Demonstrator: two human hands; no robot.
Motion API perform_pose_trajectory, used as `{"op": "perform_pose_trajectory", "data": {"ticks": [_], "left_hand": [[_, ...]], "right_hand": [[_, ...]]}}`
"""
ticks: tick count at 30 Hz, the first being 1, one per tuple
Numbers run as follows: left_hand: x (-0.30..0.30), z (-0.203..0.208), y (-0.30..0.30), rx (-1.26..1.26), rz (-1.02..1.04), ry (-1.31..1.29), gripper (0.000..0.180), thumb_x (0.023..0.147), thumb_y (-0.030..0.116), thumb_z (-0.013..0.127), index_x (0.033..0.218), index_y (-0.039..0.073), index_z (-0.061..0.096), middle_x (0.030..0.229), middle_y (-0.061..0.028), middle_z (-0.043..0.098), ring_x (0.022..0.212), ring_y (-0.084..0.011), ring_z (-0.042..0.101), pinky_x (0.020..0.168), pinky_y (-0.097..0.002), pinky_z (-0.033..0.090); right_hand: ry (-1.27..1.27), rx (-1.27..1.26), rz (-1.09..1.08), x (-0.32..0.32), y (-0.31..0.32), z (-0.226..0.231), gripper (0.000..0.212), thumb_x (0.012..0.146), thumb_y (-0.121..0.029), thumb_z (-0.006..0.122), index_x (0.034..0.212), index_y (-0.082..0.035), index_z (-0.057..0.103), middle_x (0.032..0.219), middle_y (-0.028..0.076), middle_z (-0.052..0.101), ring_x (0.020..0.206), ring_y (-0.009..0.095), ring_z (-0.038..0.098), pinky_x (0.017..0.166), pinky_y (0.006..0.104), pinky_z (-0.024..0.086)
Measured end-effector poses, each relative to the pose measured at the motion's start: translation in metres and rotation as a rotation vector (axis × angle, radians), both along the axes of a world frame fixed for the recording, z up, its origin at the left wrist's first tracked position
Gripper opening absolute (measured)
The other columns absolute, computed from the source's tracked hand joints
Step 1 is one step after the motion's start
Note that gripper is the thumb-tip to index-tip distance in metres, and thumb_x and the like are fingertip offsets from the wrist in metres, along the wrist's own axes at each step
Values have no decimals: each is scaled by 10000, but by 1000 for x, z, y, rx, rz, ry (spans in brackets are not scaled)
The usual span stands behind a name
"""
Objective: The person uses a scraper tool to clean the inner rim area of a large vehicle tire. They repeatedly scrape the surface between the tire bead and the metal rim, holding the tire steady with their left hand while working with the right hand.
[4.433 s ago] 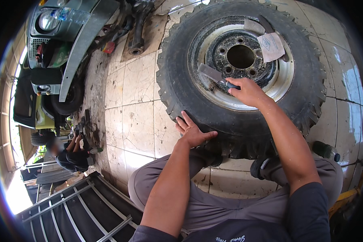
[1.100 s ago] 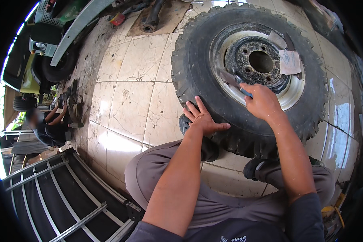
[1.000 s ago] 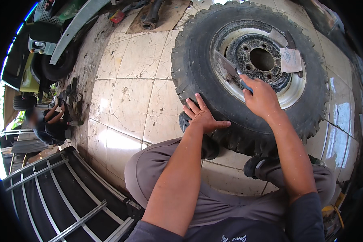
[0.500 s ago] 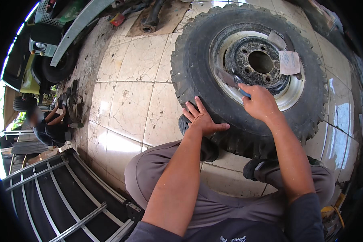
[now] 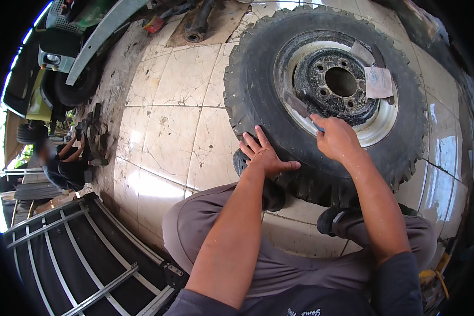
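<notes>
A large black tyre [image 5: 260, 89] with chunky tread lies flat on the tiles in front of me, around a worn white wheel rim [image 5: 380, 125] with a dirty, speckled hub. My left hand [image 5: 265, 158] rests on the tyre's near left side, fingers spread and holding nothing. Closed around the blue handle of a scraper [image 5: 298, 107] is my right hand [image 5: 338, 136]. The scraper's flat blade points up and left over the rim's near left edge. On the rim's right side lie a sheet of sandpaper [image 5: 378, 82], a smaller grey piece [image 5: 361, 51] and a dark flat tool [image 5: 377, 56].
A metal part with a round end [image 5: 194, 36] lies on brown board at the far side. Left of me stands a black panel with metal bars [image 5: 52, 253]. Another person [image 5: 63, 166] sits far left, near a vehicle [image 5: 55, 63]. Cracked tiles [image 5: 166, 126] spread left of the tyre.
My right hand and the scraper have shifted slightly, with the blade a little lower and further right along the rim. My left hand stays in place.
</notes>
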State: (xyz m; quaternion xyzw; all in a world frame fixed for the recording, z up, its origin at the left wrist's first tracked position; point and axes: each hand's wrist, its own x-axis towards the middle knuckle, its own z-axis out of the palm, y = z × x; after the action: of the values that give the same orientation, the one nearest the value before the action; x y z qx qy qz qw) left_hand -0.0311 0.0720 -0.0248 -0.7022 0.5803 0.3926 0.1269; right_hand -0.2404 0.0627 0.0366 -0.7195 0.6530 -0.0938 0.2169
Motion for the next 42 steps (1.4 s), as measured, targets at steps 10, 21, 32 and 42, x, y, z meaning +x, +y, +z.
{"op": "perform_pose_trajectory", "data": {"ticks": [10,21,32,42], "left_hand": [[1,1,1,10,14,2,1702,508,747,854,1465,-38,-313,1521,-420,-245,1415,-593,-226,1191,-596,34],[2,-2,-1,-7,10,15,1700,508,765,840,1465,-57,-300,1525,-412,-249,1411,-592,-236,1187,-603,25],[-2,-2,-3,4,33,-48,1663,509,679,893,1517,80,-287,1576,-311,-250,1465,-522,-182,1140,-672,227],[2,1,-2,30,-43,-47,1684,527,770,826,1461,-78,-290,1522,-423,-237,1416,-601,-208,1177,-626,-3]], "right_hand": [[41,4,4,1,0,3,454,875,-100,582,1326,-141,623,1076,177,677,1002,352,668,868,463,536],[-86,6,-74,6,-2,3,500,850,-111,599,1348,-145,604,1105,197,686,1031,372,660,901,469,523],[-185,251,-58,-10,-12,5,471,939,-190,524,1399,-98,562,791,187,672,663,309,654,632,417,519],[-305,575,-190,2,-33,35,472,977,-223,469,1428,-105,543,667,102,624,523,179,588,467,361,482]]}}
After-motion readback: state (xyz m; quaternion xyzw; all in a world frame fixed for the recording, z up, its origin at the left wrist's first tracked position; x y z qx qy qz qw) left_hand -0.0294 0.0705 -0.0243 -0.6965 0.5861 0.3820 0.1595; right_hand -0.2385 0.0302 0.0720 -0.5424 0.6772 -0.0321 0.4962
